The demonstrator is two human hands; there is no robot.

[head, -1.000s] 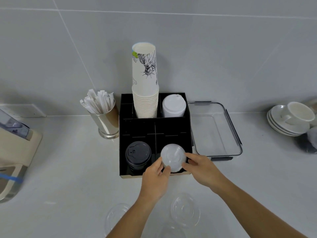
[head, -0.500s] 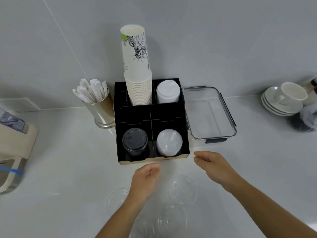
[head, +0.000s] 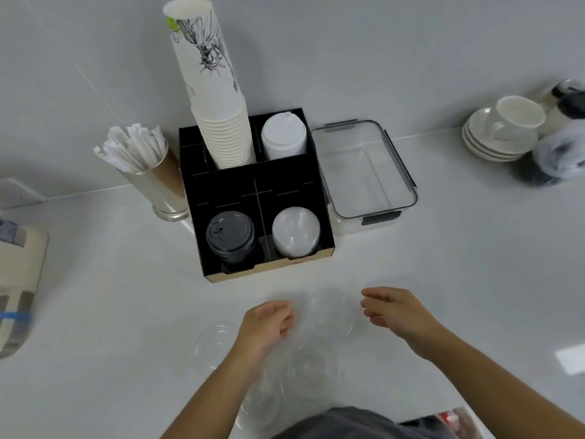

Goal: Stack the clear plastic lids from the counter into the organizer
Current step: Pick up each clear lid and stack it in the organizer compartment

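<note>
On the glossy white counter [head: 443, 280] under grey wall tiles [head: 348, 42], faint clear round plastic lids [head: 330, 310] (edges barely visible) lie between the loosely curled, empty left hand [head: 266, 324] and right hand [head: 395, 312].

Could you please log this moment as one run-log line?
left hand: empty | right hand: empty | clear lid: on counter between hands | lid stack: in organizer

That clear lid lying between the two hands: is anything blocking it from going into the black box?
Nothing visible does. The clear lid lies on bare counter just in front of the organizer, and the stack of clear lids in the front right compartment is open on top. Both the left hand and right hand hold nothing.
</note>
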